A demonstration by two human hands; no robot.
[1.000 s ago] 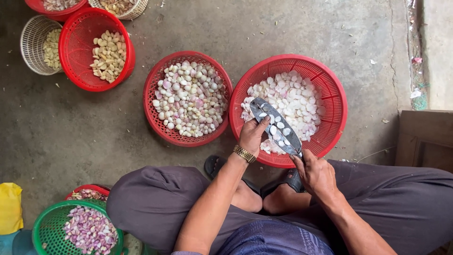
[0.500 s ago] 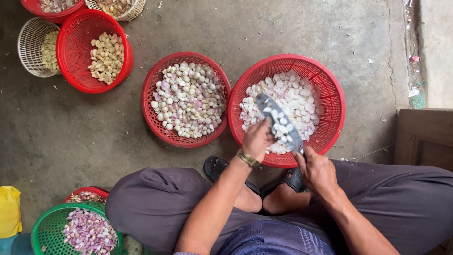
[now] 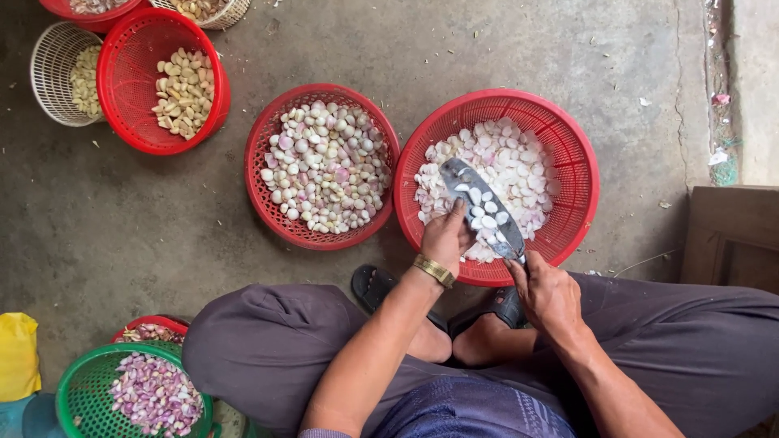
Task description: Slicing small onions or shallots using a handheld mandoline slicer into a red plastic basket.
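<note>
Over the nearest of three full red baskets point(image 3: 578, 146), the right hand point(image 3: 548, 294) grips a cleaver point(image 3: 484, 209) bearing about seven peeled cloves; the left hand point(image 3: 445, 237) pinches its blade. One green basket point(image 3: 81, 389) holds purple skins.

The person is sitting with knees spread and both forearms reaching forward between them. The left hand point(image 3: 445, 237) is angling up from a wrist wearing a gold bracelet, its fingers point(image 3: 457, 212) pointing forward and bunched together. The right hand point(image 3: 550, 294) is lying just beside it, its fingers point(image 3: 519, 268) curling shut around a handle.
</note>
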